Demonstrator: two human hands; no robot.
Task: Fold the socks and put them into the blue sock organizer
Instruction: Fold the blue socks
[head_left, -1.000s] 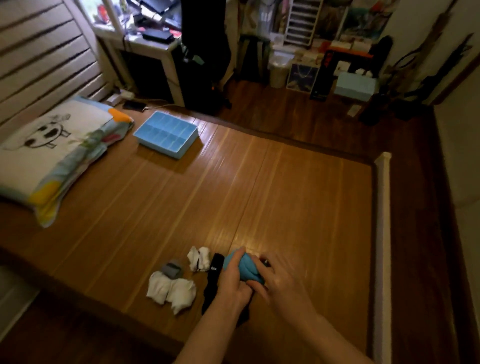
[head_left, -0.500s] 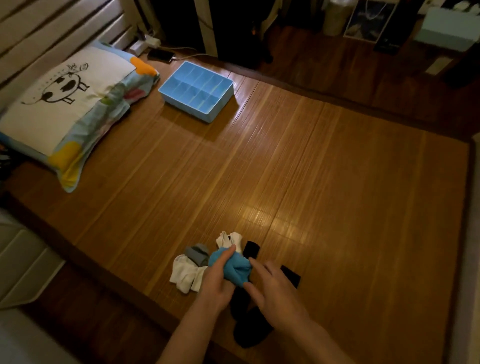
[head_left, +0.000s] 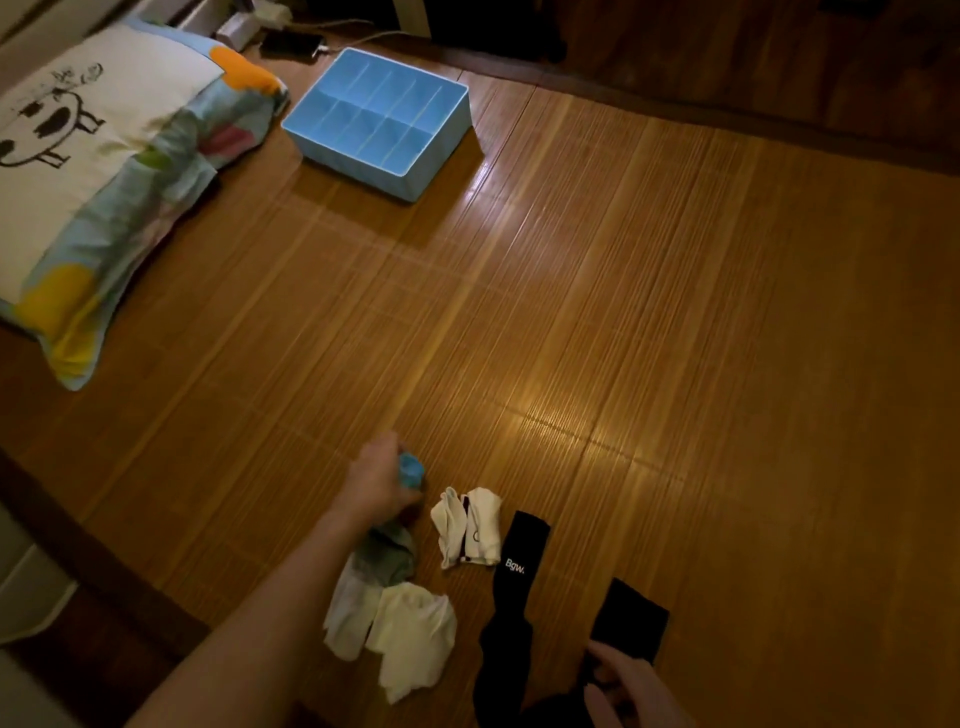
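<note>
My left hand (head_left: 375, 483) grips a balled-up blue sock (head_left: 410, 470) a little above the bamboo mat, reaching forward past the sock pile. At the bottom edge my right hand (head_left: 628, 686) rests over a black sock (head_left: 631, 618), fingers curled at its end. A second black sock (head_left: 511, 587) with white lettering lies beside it. A small white pair (head_left: 470, 525), a grey sock (head_left: 389, 558) and larger white socks (head_left: 402, 631) lie near my left forearm. The blue sock organizer (head_left: 382, 122) stands far ahead with nothing in its compartments.
A patterned pillow (head_left: 98, 171) lies at the left, touching the organizer's corner. A phone and charger cable (head_left: 293, 44) sit behind the organizer. The bamboo mat (head_left: 623, 312) ends in a dark wooden edge at the lower left and far right.
My left hand has carried the blue sock ball forward and left, away from the right hand. The right hand dropped back onto the black sock. The camera tilted down and moved closer.
</note>
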